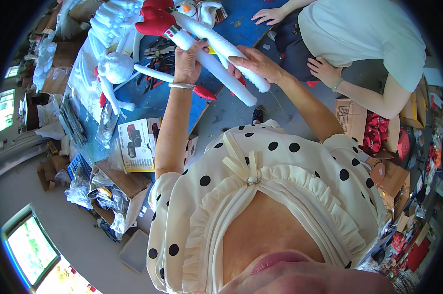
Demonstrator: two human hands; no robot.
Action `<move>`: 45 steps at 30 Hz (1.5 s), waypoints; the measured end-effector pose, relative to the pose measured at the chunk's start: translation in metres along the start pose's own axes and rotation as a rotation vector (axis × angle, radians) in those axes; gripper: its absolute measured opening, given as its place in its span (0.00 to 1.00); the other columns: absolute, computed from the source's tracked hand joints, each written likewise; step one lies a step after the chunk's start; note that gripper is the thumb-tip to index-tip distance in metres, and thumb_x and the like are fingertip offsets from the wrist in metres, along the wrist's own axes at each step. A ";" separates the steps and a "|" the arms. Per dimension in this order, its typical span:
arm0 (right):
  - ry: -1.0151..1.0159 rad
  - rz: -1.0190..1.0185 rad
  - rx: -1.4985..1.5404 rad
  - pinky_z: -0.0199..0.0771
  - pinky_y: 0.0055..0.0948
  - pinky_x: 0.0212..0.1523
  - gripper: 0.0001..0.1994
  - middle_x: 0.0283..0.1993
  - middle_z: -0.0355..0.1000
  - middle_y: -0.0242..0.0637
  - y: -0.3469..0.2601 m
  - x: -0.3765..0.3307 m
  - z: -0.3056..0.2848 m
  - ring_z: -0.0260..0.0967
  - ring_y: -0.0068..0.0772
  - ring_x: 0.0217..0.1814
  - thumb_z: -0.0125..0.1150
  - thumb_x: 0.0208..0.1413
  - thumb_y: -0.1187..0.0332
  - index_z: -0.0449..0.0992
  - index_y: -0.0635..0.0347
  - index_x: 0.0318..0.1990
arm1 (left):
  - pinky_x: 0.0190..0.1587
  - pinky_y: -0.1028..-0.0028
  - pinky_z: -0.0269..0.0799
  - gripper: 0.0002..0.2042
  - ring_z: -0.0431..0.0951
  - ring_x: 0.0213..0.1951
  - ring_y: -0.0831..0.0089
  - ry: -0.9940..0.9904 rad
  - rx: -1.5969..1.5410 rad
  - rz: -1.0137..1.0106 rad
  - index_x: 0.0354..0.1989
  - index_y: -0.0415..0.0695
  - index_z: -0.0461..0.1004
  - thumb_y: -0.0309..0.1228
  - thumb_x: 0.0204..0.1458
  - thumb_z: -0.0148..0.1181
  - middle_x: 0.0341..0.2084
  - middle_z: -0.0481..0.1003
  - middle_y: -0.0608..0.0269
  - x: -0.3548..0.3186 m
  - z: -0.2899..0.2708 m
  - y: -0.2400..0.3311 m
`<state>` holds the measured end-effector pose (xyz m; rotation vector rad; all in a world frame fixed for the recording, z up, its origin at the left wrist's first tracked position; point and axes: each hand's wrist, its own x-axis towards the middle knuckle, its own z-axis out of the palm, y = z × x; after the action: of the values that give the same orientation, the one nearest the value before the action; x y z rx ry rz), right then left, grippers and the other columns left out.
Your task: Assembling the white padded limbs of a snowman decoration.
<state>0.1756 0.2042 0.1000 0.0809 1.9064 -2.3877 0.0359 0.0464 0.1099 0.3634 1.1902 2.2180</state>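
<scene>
Two long, fluffy white plush tubes hang over the table's edge, side by side. My left hand is closed round the nearer white plush tube, just below a striped cuff and a red fabric piece. Along the farther white plush tube, my right hand has its fingers wrapped near the lower end. A thin thread dangles below it. Beside my left wrist lies another slim white plush limb with a red tip. Pliers and other hand tools lie just left of my left hand.
The blue table holds a white plush figure, stacked white plush pieces and a printed box. A co-worker sits at the right. Open cartons stand nearby, one with red pieces.
</scene>
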 end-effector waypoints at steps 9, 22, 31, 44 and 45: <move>0.037 -0.070 -0.099 0.65 0.18 0.24 0.15 0.26 0.70 0.29 -0.005 0.002 -0.002 0.64 0.16 0.23 0.56 0.57 0.59 0.72 0.62 0.41 | 0.32 0.76 0.71 0.24 0.72 0.28 0.74 -0.026 -0.034 0.002 0.52 0.36 0.63 0.18 0.45 0.62 0.29 0.72 0.59 0.004 0.002 0.001; 0.179 -0.091 -0.208 0.60 0.16 0.18 0.14 0.23 0.66 0.28 -0.010 0.002 -0.005 0.60 0.14 0.17 0.56 0.57 0.60 0.72 0.64 0.41 | 0.34 0.76 0.73 0.24 0.72 0.31 0.74 0.029 -0.061 -0.023 0.54 0.34 0.61 0.21 0.48 0.61 0.42 0.71 0.48 0.008 -0.005 0.003; 0.194 -0.130 -0.251 0.60 0.17 0.18 0.14 0.22 0.65 0.27 -0.007 0.003 -0.008 0.59 0.14 0.17 0.57 0.57 0.60 0.72 0.64 0.40 | 0.33 0.76 0.73 0.23 0.72 0.31 0.74 0.060 -0.096 -0.029 0.53 0.34 0.62 0.20 0.47 0.61 0.40 0.72 0.48 0.014 -0.001 0.003; 0.233 -0.165 -0.380 0.62 0.18 0.19 0.16 0.22 0.68 0.30 -0.005 0.002 -0.009 0.60 0.15 0.17 0.59 0.55 0.59 0.73 0.66 0.41 | 0.36 0.75 0.75 0.22 0.76 0.37 0.68 0.080 -0.099 -0.044 0.53 0.34 0.62 0.22 0.49 0.60 0.42 0.72 0.47 0.016 -0.003 0.001; 0.236 -0.170 -0.393 0.62 0.19 0.19 0.16 0.22 0.68 0.30 -0.005 0.002 -0.009 0.61 0.15 0.18 0.59 0.55 0.59 0.73 0.66 0.41 | 0.38 0.75 0.75 0.22 0.76 0.39 0.68 0.099 -0.091 -0.055 0.54 0.34 0.62 0.22 0.50 0.59 0.43 0.71 0.48 0.016 -0.001 0.002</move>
<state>0.1733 0.2140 0.1027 0.1868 2.5514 -2.1257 0.0219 0.0546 0.1106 0.1842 1.1319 2.2555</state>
